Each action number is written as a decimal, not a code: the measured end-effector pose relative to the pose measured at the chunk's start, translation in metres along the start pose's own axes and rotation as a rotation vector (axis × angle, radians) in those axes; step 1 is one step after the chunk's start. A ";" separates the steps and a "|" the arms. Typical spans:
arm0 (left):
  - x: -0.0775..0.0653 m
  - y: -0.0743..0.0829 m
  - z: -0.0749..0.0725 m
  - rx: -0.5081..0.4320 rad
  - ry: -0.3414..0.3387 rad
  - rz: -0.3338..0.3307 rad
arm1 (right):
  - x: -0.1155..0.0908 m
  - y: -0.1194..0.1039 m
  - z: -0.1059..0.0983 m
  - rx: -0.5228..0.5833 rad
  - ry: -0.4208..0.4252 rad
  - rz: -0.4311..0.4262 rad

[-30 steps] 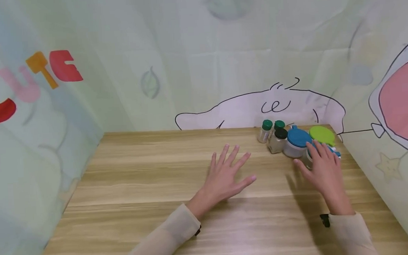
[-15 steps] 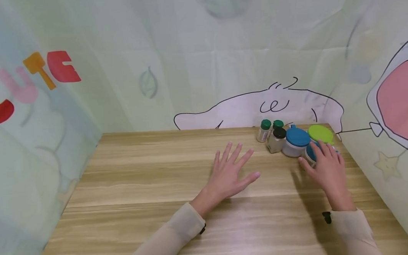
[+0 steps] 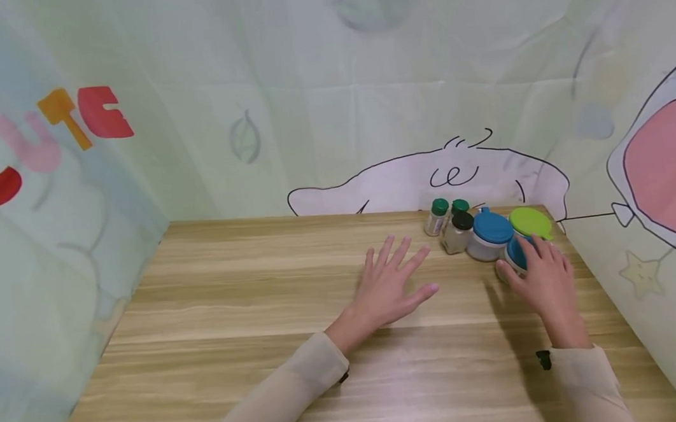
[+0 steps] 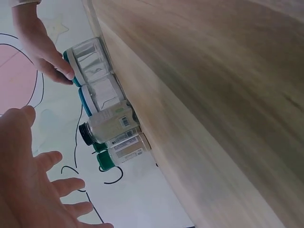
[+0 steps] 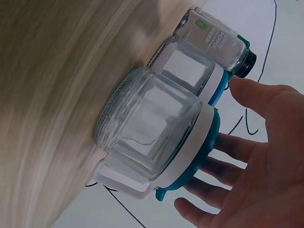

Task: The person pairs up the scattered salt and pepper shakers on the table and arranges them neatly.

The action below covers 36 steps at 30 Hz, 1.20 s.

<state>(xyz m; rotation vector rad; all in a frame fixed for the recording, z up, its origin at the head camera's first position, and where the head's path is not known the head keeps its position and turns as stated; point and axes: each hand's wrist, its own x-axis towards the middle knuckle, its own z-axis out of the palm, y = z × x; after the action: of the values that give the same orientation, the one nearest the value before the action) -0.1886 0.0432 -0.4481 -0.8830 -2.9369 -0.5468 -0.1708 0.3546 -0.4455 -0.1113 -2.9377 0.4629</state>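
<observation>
My right hand (image 3: 548, 286) hovers at the front glass jar (image 3: 515, 253), fingers over its blue lid and thumb to the left. In the right wrist view this jar (image 5: 147, 123) stands on the table, its white side handle (image 5: 123, 178) showing; the fingers are extended beside the lid, not wrapped round it. Whether a fingertip touches the lid, I cannot tell. My left hand (image 3: 385, 291) is held over the middle of the table with its fingers spread and nothing in it. Closest to it are a black-capped spice bottle (image 3: 459, 233) and a green-capped shaker (image 3: 437, 217).
Behind the front jar stand another blue-lidded jar (image 3: 491, 235) and a green-lidded container (image 3: 530, 223). A second green-capped shaker (image 3: 460, 206) is partly hidden behind the black-capped bottle. Printed cloth (image 3: 321, 110) rises behind the wooden table (image 3: 234, 318) and along its sides.
My left hand has drifted a little to the right. The right hand has shifted slightly right, uncovering more of the front jar's blue lid. The containers stay where they were.
</observation>
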 end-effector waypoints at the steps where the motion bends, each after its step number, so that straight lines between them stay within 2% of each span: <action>1: 0.001 0.001 0.000 0.001 -0.003 0.000 | 0.000 0.000 0.000 -0.002 0.001 0.001; 10: 0.010 0.009 -0.004 0.003 0.002 0.006 | 0.002 -0.001 0.001 -0.009 -0.014 0.024; 16: 0.020 0.013 -0.004 -0.004 -0.006 0.012 | 0.003 0.000 0.003 -0.001 0.023 0.014; 21: 0.031 0.012 0.000 -0.020 -0.016 0.008 | 0.005 -0.001 0.006 0.022 0.057 0.019; 28: 0.043 0.008 0.003 -0.035 0.017 -0.008 | 0.010 0.000 0.006 0.054 0.058 0.024; 36: 0.057 0.015 0.006 -0.015 0.023 0.044 | 0.010 0.002 0.003 0.060 0.041 0.031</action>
<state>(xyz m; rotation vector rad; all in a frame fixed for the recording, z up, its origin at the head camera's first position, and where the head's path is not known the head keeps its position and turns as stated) -0.2281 0.0875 -0.4416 -0.9333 -2.8889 -0.5728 -0.1815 0.3565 -0.4475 -0.1565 -2.8824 0.5458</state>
